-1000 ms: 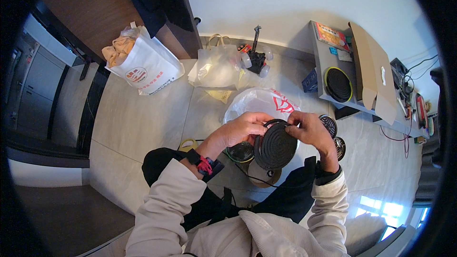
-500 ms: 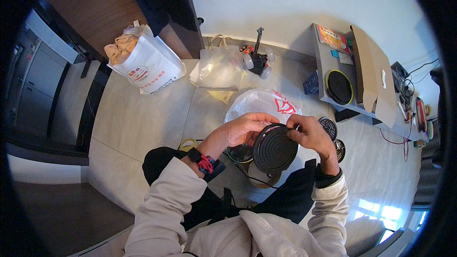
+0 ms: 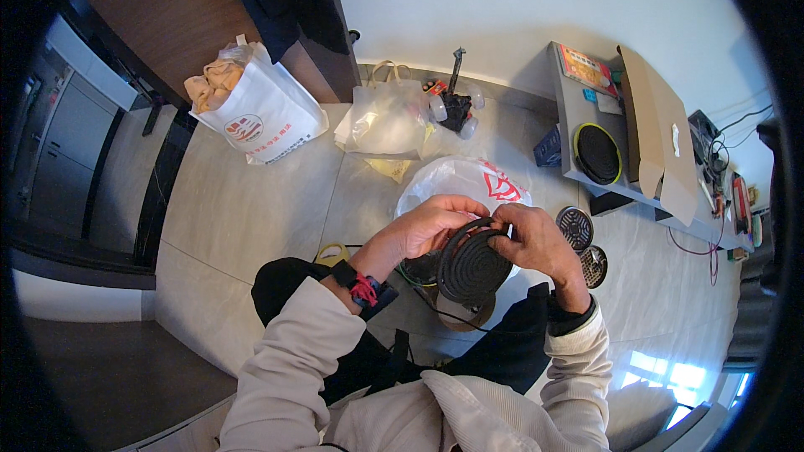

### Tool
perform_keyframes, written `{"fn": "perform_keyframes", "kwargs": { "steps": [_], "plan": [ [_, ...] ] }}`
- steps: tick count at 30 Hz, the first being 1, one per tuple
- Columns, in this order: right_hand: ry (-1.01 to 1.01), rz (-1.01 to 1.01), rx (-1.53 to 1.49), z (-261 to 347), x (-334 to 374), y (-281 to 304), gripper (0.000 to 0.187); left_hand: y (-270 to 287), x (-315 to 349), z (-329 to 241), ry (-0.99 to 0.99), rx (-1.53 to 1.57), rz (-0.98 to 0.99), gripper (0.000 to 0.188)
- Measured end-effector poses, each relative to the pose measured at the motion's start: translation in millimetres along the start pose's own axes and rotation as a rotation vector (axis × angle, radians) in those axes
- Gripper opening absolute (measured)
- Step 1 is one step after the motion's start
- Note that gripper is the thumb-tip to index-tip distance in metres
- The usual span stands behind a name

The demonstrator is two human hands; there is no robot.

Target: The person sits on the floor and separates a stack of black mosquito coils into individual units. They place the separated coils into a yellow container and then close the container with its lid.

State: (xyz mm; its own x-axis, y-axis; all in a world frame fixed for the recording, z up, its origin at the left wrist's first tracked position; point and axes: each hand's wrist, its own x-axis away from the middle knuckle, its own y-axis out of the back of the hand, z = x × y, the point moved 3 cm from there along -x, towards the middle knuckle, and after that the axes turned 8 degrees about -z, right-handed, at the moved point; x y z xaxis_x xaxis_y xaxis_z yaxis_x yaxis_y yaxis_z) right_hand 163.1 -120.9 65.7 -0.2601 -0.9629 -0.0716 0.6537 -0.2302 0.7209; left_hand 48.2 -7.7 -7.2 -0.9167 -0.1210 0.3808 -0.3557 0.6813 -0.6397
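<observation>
A dark mosquito coil [image 3: 476, 269], a flat round spiral, is held up between my two hands above my lap. My left hand [image 3: 434, 224] grips its upper left rim, with the fingertips partly hidden behind it. At the upper right edge, the thumb of my right hand [image 3: 538, 239] presses on the coil's face while the fingers curl behind. Along the left side, a gap shows between the outer ring and the inner turns. Below the coil, a cardboard piece [image 3: 474, 318] and a black cord are partly covered.
Two round vented black metal pieces [image 3: 575, 228] lie on the floor to the right. A white plastic bag [image 3: 444, 182] is beyond my hands. Another dark coil rests in a yellow-green rimmed dish [image 3: 620, 169] on the grey bench, beside an open cardboard box [image 3: 653, 117]. Yellow tape [image 3: 333, 253] lies left.
My right hand has shifted a little left, its thumb now further onto the coil. The coil has tilted, and its outer ring now stands apart from the inner turns.
</observation>
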Motion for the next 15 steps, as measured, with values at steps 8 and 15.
{"fn": "perform_keyframes", "kwargs": {
  "steps": [8,15],
  "plan": [
    [-0.208,-0.065,-0.255,-34,2,-2,0.017,4,3,-1,-0.001,0.061,0.034,0.034],
    [-0.337,-0.074,-0.277,-48,7,-5,0.017,9,-1,5,0.011,-0.082,-0.042,0.018]
  ]
}}
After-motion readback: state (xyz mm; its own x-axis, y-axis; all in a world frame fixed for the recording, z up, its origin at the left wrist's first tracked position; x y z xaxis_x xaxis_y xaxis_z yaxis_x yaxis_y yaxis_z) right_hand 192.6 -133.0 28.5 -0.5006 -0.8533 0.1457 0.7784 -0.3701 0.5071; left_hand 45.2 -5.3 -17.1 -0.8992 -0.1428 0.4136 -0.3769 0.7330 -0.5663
